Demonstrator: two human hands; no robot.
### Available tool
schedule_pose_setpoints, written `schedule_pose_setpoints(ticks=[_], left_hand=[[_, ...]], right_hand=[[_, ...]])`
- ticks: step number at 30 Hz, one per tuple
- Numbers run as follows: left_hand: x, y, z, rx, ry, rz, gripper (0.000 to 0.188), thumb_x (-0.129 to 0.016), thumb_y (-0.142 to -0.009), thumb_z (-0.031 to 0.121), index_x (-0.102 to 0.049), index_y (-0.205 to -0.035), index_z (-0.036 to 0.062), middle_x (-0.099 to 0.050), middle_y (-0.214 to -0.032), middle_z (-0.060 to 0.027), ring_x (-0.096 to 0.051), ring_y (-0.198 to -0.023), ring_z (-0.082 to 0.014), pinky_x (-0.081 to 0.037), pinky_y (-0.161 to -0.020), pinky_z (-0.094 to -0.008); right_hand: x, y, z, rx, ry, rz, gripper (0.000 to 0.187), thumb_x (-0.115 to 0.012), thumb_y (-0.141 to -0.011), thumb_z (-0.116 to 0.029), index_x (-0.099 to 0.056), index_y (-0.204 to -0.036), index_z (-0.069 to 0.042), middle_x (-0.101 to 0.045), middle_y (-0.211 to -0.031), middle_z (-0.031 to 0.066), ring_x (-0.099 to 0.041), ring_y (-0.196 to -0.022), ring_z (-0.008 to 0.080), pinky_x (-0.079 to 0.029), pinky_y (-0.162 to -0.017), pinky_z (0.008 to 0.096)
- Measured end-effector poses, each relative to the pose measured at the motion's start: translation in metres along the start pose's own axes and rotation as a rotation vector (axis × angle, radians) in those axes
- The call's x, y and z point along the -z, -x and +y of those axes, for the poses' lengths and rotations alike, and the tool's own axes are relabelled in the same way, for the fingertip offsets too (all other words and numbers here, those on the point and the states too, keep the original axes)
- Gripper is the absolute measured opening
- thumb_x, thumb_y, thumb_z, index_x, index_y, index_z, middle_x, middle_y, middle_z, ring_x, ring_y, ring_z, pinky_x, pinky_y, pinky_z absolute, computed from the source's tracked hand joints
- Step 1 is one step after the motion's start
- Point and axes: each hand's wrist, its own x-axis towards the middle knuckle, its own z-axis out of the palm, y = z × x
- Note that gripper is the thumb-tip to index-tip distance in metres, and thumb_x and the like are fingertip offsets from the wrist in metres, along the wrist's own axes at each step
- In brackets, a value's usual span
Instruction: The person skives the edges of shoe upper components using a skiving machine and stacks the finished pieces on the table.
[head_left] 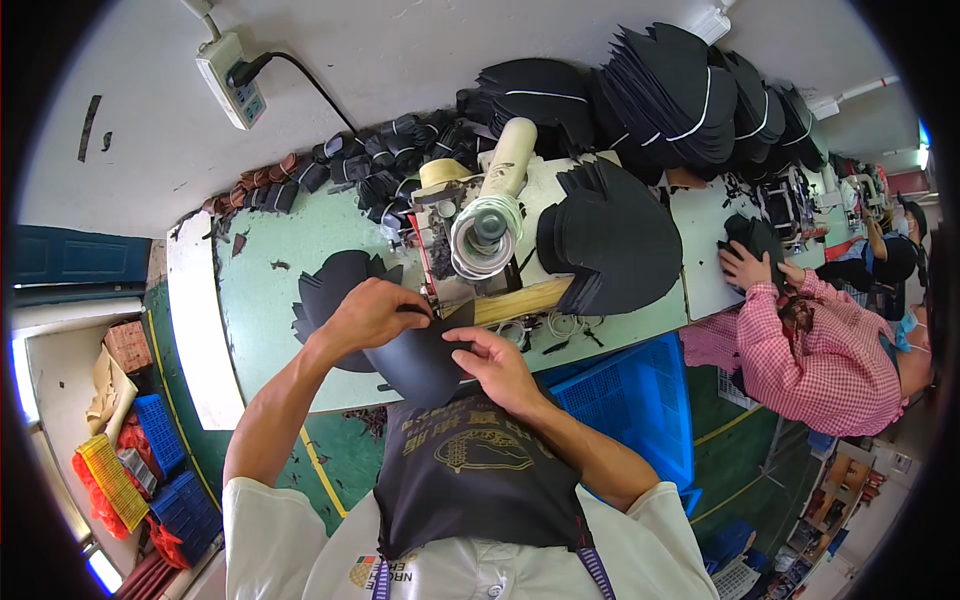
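Observation:
My left hand [366, 318] pinches the upper edge of a curved black leather-like piece [418, 368] at the front of a bench machine [440, 255]. On the piece's right side, my right hand [502, 370] grips the edge between thumb and fingers. The piece hangs over the table's front edge, close to my apron. Left of the machine, partly behind my left hand, lies a pile of similar black pieces [340, 280]. To the machine's right rests a fanned stack of black cut pieces [622, 240]. My fingertips partly hide the contact between piece and machine.
Tied bundles of black pieces [665, 90] stand along the wall, with small rolled bundles [375, 155] beside them. A blue crate [640, 400] sits under the table to the right. Further right, a person in a checked shirt [815, 360] works at the same bench row.

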Motion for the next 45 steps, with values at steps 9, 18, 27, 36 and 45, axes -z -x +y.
schedule_pose_setpoints(ticks=[9, 18, 27, 36, 45], left_hand=[[0.006, -0.032, 0.016, 0.039, -0.256, 0.066, 0.021, -0.071, -0.089, 0.032, -0.08, -0.102, 0.0182, -0.077, -0.091, -0.011, -0.073, -0.09, -0.0325, -0.056, -0.083, -0.045], [-0.061, -0.019, 0.031, -0.243, -0.005, 0.516, 0.02, -0.075, -0.089, 0.025, -0.076, -0.095, 0.0063, -0.073, -0.084, -0.015, -0.072, -0.073, -0.0321, -0.056, -0.066, -0.041], [-0.047, 0.018, -0.01, 0.157, 0.443, -0.075, 0.03, -0.076, -0.092, 0.024, -0.075, -0.108, -0.0012, -0.074, -0.089, -0.0073, -0.064, -0.08, -0.0116, -0.053, -0.075, -0.0298], [-0.064, -0.01, 0.004, 0.167, 0.592, 0.233, 0.022, -0.07, -0.095, 0.019, -0.076, -0.105, 0.0005, -0.073, -0.075, -0.0066, -0.071, -0.065, -0.0111, -0.053, -0.063, -0.0281], [-0.059, -0.048, 0.014, 0.226, 0.161, 0.496, 0.021, -0.075, -0.083, 0.027, -0.079, -0.088, 0.0072, -0.075, -0.079, -0.0145, -0.074, -0.074, -0.0326, -0.059, -0.073, -0.0417]], right_hand=[[0.008, -0.017, -0.01, -0.162, -0.335, 0.079, 0.033, -0.063, -0.099, -0.005, -0.064, -0.132, -0.009, -0.068, -0.102, -0.0012, -0.064, -0.09, 0.0076, -0.053, -0.079, 0.0259], [0.048, 0.007, -0.021, 0.228, 0.24, 0.321, 0.086, -0.074, -0.086, -0.005, -0.028, -0.159, -0.008, -0.064, -0.133, 0.0141, -0.059, -0.126, 0.0242, -0.046, -0.107, 0.0397], [0.049, 0.03, -0.066, 0.129, 0.18, 0.188, 0.027, -0.073, -0.089, -0.007, -0.072, -0.114, 0.001, -0.074, -0.095, 0.0021, -0.064, -0.088, 0.0089, -0.051, -0.085, 0.0283], [0.081, 0.037, -0.081, 0.517, 0.785, 0.141, 0.035, -0.065, -0.07, 0.01, -0.079, -0.099, -0.005, -0.076, -0.109, 0.0158, -0.074, -0.098, 0.0312, -0.057, -0.085, 0.0335], [0.056, 0.014, -0.097, 0.417, 1.208, 0.19, 0.028, -0.063, -0.066, 0.003, -0.077, -0.088, -0.008, -0.076, -0.103, 0.0106, -0.073, -0.091, 0.0326, -0.059, -0.077, 0.0371]])
